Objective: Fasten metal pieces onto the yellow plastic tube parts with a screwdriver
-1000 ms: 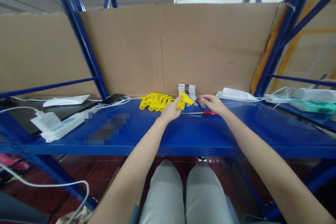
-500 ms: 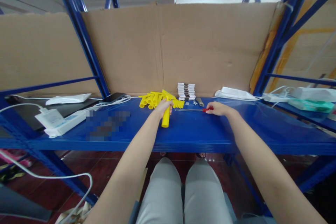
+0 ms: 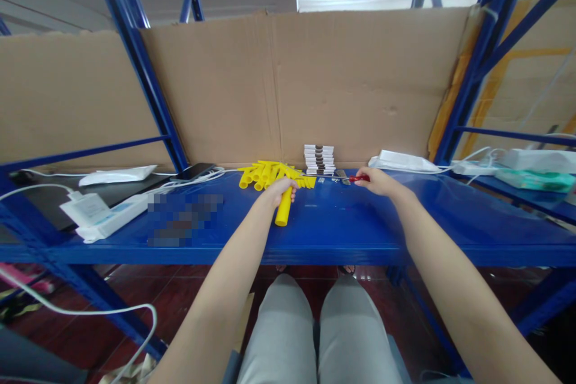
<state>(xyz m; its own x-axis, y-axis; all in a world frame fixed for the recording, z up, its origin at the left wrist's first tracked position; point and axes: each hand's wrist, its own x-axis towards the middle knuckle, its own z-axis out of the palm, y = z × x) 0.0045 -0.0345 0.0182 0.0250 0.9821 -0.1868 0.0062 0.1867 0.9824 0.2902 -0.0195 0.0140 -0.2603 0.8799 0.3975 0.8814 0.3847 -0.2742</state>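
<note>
My left hand (image 3: 278, 193) is closed around a yellow plastic tube (image 3: 283, 213), whose wide end points down toward me above the blue table. Pinched in my right hand (image 3: 377, 182) is a screwdriver (image 3: 359, 179) by its red handle. Its thin shaft points left toward my left hand and crosses in front of the small things at the back; I cannot tell whether the tip touches the tube. Behind my left hand lies a pile of similar yellow tubes (image 3: 258, 175), with small yellow pieces (image 3: 308, 182) at its right.
A stack of small white boxes with dark bands (image 3: 319, 159) stands against the cardboard wall (image 3: 360, 84). Small bits and a metal piece (image 3: 342, 174) lie beside it. White packets (image 3: 402, 161) sit at right. A power strip (image 3: 114, 216), cables and a phone (image 3: 197, 171) occupy the left.
The screwdriver has risen off its low position near the tabletop, its shaft now higher in view. My left hand with the yellow tube has come slightly nearer to me.
</note>
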